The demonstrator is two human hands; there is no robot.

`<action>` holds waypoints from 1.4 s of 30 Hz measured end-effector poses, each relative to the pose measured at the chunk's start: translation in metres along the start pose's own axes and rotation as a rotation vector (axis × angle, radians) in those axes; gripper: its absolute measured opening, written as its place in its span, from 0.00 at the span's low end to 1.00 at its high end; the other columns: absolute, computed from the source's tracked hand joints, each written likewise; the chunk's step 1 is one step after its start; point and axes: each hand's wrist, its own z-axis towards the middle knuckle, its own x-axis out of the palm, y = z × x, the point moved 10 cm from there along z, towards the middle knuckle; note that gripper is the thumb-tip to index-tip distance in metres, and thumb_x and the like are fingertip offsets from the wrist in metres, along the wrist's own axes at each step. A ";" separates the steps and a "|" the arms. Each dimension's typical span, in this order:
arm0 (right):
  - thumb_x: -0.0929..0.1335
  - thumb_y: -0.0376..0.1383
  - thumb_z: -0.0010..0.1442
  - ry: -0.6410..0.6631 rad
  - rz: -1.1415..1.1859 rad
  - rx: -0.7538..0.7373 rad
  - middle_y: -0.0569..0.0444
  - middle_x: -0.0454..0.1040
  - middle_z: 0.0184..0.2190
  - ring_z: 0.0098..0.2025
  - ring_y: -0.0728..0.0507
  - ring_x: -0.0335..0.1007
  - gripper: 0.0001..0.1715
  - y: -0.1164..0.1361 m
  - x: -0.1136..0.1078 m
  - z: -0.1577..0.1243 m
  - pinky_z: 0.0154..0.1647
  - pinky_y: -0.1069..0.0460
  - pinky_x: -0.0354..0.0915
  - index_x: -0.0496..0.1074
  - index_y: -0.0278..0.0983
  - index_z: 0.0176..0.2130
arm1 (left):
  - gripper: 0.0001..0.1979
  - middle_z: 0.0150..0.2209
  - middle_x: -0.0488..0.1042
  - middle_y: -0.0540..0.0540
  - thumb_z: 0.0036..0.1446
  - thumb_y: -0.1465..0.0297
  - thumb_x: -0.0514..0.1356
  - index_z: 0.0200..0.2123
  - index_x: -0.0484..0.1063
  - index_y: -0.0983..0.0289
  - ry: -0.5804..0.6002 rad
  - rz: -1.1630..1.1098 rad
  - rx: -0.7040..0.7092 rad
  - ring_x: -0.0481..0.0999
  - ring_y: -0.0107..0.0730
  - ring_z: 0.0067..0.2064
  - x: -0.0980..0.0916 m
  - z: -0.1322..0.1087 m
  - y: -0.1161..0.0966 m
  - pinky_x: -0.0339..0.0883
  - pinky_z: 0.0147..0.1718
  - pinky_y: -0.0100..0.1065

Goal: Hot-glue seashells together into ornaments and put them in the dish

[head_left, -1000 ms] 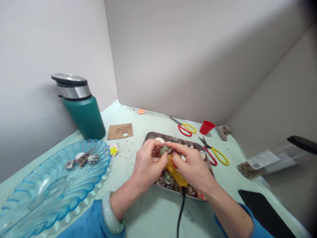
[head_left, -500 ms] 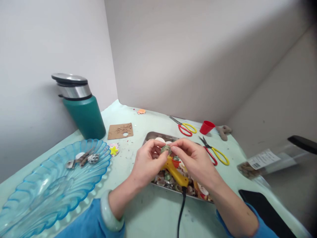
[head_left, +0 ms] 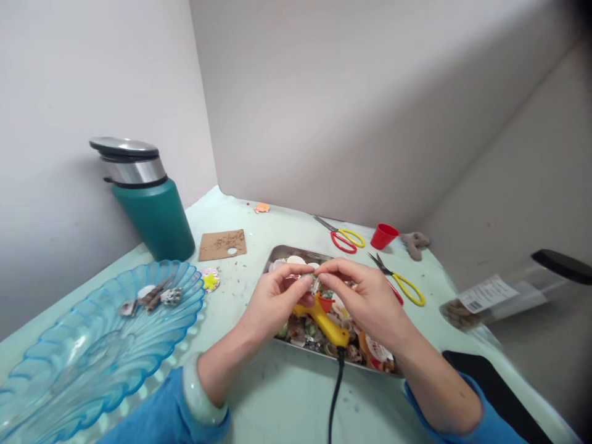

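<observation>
My left hand (head_left: 272,302) and my right hand (head_left: 365,299) meet above a metal tray (head_left: 277,256) filled with several seashells. Both pinch one small greenish shell (head_left: 316,283) between their fingertips. A yellow glue gun (head_left: 326,320) with a red trigger lies across the shells under my hands, and its black cord (head_left: 333,394) runs toward me. My left wrist wears a pale bangle (head_left: 197,394).
A blue glass dish (head_left: 92,345) with a few shells stands at the left, a teal flask (head_left: 148,203) behind it. A cardboard piece (head_left: 222,245), two scissors (head_left: 345,236) (head_left: 400,285), a red cup (head_left: 383,235), a clear tube (head_left: 499,296) and a black phone (head_left: 490,394) lie around.
Both hands have lifted slightly and shifted, still pinching the small shell; more of the glue gun and tray shows beneath them.
</observation>
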 end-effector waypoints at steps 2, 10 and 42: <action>0.64 0.32 0.62 -0.018 -0.036 -0.034 0.57 0.76 0.32 0.34 0.47 0.71 0.09 0.002 -0.001 -0.001 0.37 0.53 0.63 0.74 0.39 0.33 | 0.17 0.30 0.75 0.52 0.49 0.63 0.65 0.41 0.73 0.66 0.011 -0.004 0.002 0.75 0.27 0.29 0.001 0.000 0.000 0.71 0.33 0.31; 0.65 0.30 0.62 -0.076 -0.129 -0.125 0.55 0.77 0.33 0.35 0.47 0.71 0.08 0.008 -0.001 -0.003 0.38 0.52 0.63 0.73 0.38 0.34 | 0.16 0.37 0.74 0.55 0.47 0.67 0.66 0.40 0.72 0.66 0.020 -0.012 0.071 0.73 0.28 0.34 0.004 0.002 -0.005 0.69 0.35 0.31; 0.64 0.31 0.62 -0.089 -0.197 -0.187 0.54 0.76 0.34 0.35 0.45 0.70 0.08 0.010 0.007 -0.004 0.37 0.51 0.62 0.72 0.39 0.34 | 0.19 0.24 0.68 0.48 0.49 0.68 0.61 0.46 0.72 0.67 -0.015 0.207 0.111 0.65 0.24 0.24 -0.002 0.005 0.001 0.62 0.25 0.28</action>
